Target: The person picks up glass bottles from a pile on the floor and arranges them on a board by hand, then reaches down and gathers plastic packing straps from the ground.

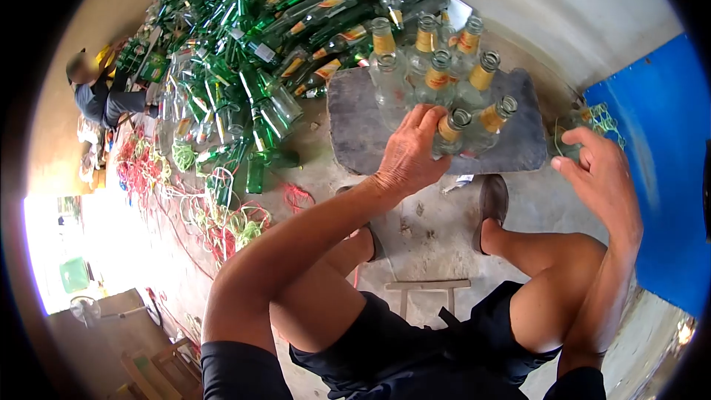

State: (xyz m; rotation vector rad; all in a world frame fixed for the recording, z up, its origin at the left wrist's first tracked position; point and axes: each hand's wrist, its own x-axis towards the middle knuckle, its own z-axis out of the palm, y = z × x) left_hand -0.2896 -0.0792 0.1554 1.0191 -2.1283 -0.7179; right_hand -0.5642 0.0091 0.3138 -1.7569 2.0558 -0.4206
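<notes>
Several clear glass bottles with gold neck labels stand upright in a close group on a dark, worn board (355,130). My left hand (415,144) is closed against the nearest clear bottle (452,124), gripping it just below the neck; its lower part is partly hidden by my fingers. Beside it stands another clear bottle (495,118). My right hand (600,178) is off to the right of the board, thumb and fingers apart, with nothing visible in it. Just beyond that hand lies a tangle of pale green string (607,120).
A large heap of mostly green bottles (252,37) fills the floor at upper left. Red string (141,159) and green string lie tangled below it. A person (104,96) sits at far left. A blue panel (644,155) stands on the right. My legs flank a small wooden stool (429,284).
</notes>
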